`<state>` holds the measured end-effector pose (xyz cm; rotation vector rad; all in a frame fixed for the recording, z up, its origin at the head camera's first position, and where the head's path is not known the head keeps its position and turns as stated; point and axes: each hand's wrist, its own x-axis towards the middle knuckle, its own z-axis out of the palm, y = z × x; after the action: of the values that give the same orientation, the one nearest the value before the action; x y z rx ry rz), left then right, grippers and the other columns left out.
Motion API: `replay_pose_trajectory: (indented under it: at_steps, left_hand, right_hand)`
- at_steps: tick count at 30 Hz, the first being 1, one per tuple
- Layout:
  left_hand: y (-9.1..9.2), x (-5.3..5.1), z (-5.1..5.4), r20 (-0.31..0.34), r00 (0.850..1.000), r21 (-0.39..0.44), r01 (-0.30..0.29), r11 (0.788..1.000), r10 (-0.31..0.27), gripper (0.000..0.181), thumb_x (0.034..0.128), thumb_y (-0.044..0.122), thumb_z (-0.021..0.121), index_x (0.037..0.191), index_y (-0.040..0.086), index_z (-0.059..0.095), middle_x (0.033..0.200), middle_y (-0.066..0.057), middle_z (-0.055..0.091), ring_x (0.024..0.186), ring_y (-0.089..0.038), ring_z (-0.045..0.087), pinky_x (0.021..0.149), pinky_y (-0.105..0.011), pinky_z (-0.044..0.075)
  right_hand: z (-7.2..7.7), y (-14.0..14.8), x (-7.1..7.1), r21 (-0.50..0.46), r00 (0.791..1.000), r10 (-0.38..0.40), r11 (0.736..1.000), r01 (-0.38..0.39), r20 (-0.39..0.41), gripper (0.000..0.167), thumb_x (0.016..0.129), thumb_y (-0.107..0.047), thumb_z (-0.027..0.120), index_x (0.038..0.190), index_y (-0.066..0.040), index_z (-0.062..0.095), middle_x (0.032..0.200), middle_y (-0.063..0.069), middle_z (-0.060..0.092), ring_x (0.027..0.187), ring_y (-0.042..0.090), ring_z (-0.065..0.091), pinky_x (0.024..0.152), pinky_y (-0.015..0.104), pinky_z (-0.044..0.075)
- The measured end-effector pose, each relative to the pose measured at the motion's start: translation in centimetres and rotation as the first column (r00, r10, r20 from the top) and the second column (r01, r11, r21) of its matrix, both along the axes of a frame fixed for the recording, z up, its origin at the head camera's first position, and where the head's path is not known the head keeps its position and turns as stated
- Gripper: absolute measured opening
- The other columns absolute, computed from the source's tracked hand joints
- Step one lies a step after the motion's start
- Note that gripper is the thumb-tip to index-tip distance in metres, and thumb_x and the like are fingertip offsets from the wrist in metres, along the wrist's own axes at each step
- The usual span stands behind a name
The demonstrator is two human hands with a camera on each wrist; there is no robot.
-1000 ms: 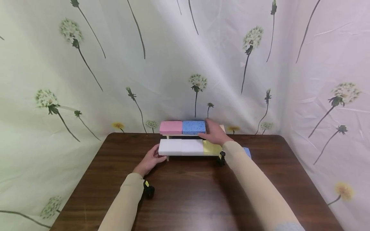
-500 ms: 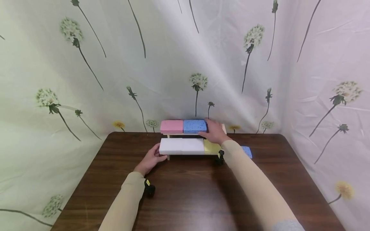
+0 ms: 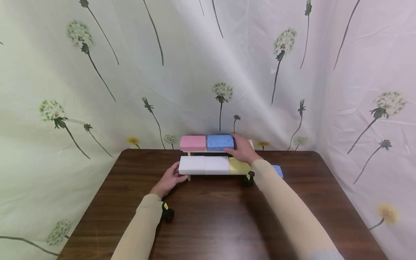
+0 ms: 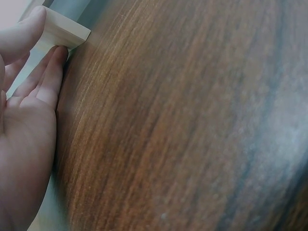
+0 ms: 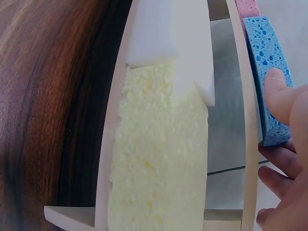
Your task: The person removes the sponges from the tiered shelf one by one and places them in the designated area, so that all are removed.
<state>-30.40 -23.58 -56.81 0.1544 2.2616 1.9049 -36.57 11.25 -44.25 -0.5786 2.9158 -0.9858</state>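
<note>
A two-tier wooden rack stands at the back of the table. On its upper tier lie a pink sponge and a speckled blue sponge, a narrow gap between them. My right hand grips the blue sponge by its right end, thumb on the front face. The lower tier bears two white sponges side by side and a yellow sponge. At the rack's left end, my left hand holds the front wooden leg between thumb and fingers.
Another blue sponge shows right of the rack, partly hidden by the right sleeve. The dark wooden table stretches in front. A dandelion-print curtain hangs close behind the rack.
The blue sponge has shifted slightly right with my right hand, and a gap has opened between it and the pink sponge. My left hand stays at the rack's left end.
</note>
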Motion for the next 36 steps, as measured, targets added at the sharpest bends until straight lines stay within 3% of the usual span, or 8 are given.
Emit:
replay_pose_trajectory:
  at_steps: [8, 20, 27, 36]
  left_hand:
    - [0.3, 0.4, 0.2, -0.016, 1.0, 0.003, -0.007, 1.0, 0.007, 0.083, 0.0951, -0.002, 0.074, 0.164, 0.001, 0.027, 0.16, -0.025, 0.043, 0.144, -0.037, 0.048, 0.112, -0.035, 0.049]
    - [0.1, 0.3, 0.1, -0.009, 1.0, 0.002, -0.011, 1.0, 0.011, 0.083, 0.0961, -0.001, 0.073, 0.164, 0.004, 0.027, 0.161, -0.023, 0.043, 0.145, -0.036, 0.047, 0.114, -0.037, 0.046]
    - [0.1, 0.4, 0.7, -0.012, 1.0, 0.0, -0.012, 1.0, 0.012, 0.083, 0.0961, 0.0, 0.073, 0.165, 0.004, 0.026, 0.162, -0.023, 0.042, 0.147, -0.036, 0.045, 0.119, -0.045, 0.041]
    - [0.3, 0.5, 0.8, -0.007, 1.0, 0.001, -0.006, 1.0, 0.006, 0.084, 0.0968, 0.0, 0.073, 0.165, 0.004, 0.025, 0.162, -0.024, 0.041, 0.147, -0.036, 0.045, 0.119, -0.045, 0.041]
  right_hand:
    - [-0.1, 0.5, 0.3, -0.036, 1.0, 0.01, 0.999, -0.011, -0.023, 0.075, 0.102, -0.034, 0.071, 0.159, 0.0, 0.036, 0.161, 0.021, 0.044, 0.149, 0.038, 0.041, 0.123, 0.053, 0.034]
    - [-0.4, 2.4, 1.5, -0.048, 0.998, 0.023, 0.999, -0.025, -0.051, 0.077, 0.102, -0.037, 0.072, 0.16, -0.002, 0.036, 0.16, 0.019, 0.046, 0.144, 0.038, 0.048, 0.118, 0.055, 0.041]
    - [0.0, 3.6, 2.2, -0.05, 0.998, 0.021, 0.998, -0.024, -0.059, 0.078, 0.102, -0.037, 0.072, 0.161, -0.004, 0.035, 0.16, 0.019, 0.046, 0.142, 0.039, 0.05, 0.116, 0.055, 0.043]
    - [-0.3, 5.7, 3.3, -0.047, 0.996, 0.007, 0.999, -0.011, -0.089, 0.078, 0.102, -0.035, 0.072, 0.16, 0.0, 0.035, 0.159, 0.021, 0.046, 0.139, 0.041, 0.052, 0.115, 0.058, 0.043]
